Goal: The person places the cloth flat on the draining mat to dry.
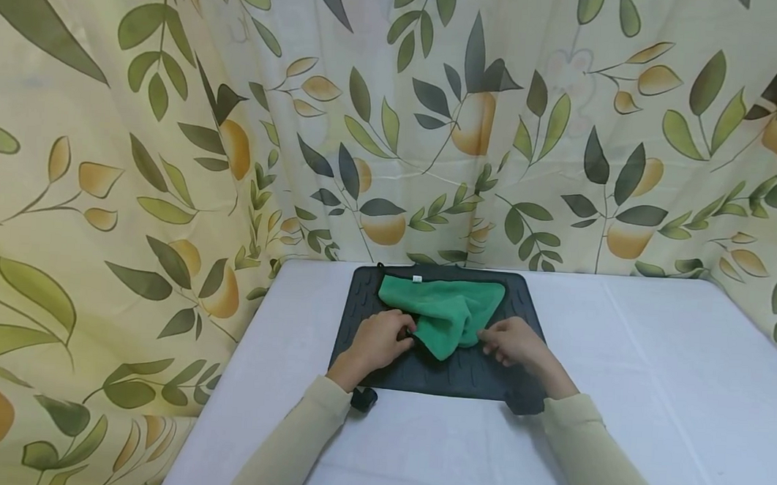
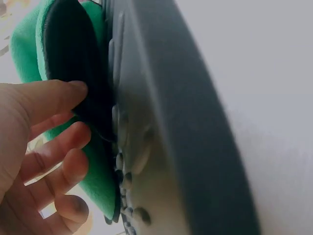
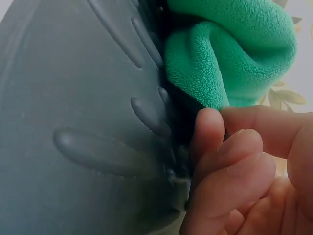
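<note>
A green cloth (image 1: 447,311) with a dark edge and a small white tag lies bunched and partly folded on a dark ridged mat (image 1: 394,378). At its left side my left hand (image 1: 378,339) pinches the edge. In the left wrist view, the thumb lies on the cloth's black underside (image 2: 73,54) while the other fingers are loosely bent. My right hand (image 1: 515,342) holds the lower right edge of the cloth. The right wrist view shows its thumb and index finger pinching the green fabric (image 3: 195,68) just above the mat's raised ridges (image 3: 98,152).
The mat rests on a table with a white cover (image 1: 651,381). A small black object (image 1: 363,399) is by the left wrist, and another dark piece (image 1: 525,403) is by the right wrist. A leaf-and-fruit patterned curtain (image 1: 533,133) hangs behind the table and along its left.
</note>
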The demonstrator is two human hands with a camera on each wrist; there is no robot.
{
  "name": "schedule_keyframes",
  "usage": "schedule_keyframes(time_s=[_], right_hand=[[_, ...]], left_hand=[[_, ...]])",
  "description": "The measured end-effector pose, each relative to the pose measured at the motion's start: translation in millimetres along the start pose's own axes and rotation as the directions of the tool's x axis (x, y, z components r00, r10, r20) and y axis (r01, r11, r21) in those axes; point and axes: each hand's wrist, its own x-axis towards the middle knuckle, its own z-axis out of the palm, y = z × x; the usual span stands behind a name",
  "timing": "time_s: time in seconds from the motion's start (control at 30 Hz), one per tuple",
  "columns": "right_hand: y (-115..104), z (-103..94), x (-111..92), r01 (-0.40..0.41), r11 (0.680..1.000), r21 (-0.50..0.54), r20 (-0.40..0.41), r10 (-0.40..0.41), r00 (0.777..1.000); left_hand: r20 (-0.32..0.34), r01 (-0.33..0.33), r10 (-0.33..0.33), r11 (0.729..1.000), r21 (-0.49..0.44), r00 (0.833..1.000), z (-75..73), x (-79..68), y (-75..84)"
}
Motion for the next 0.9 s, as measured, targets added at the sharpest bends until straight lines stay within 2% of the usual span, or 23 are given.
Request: schedule_keyframes(time_s=[0.2, 0.37, 0.53, 0.73, 0.9], right_hand=[[0.3, -5.6, 0.0, 0.017, 1.000, 0.012, -0.007, -0.016, 1.000], [3.4, -20.4, -3.0, 0.037, 0.999, 0.020, 0.009, -0.037, 0.999], [9.7, -38.3, -6.8, 0.028, 0.999, 0.022, 0.018, -0.029, 0.999], [16.3, -54.3, -10.3, 0.001, 1.000, 0.017, 0.013, -0.002, 1.000], [19.9, -60.8, -11.8, -0.029, 0.999, 0.020, 0.003, 0.029, 1.000]], left_hand=[[-0.077, 0.023, -0.026, 0.999, -0.040, 0.997, -9.6, 0.0, -8.8], [-0.106, 0.063, -0.072, 0.994, -0.091, 0.992, -18.9, -2.1, -19.7], [-0.125, 0.063, -0.076, 0.993, -0.101, 0.989, -27.2, -3.6, -29.9], [-0.070, 0.061, -0.071, 0.990, -0.127, 0.995, -37.8, -5.7, -37.3], [0.033, 0.027, -0.021, 0.984, -0.177, 0.999, -42.0, -5.5, -39.1]])
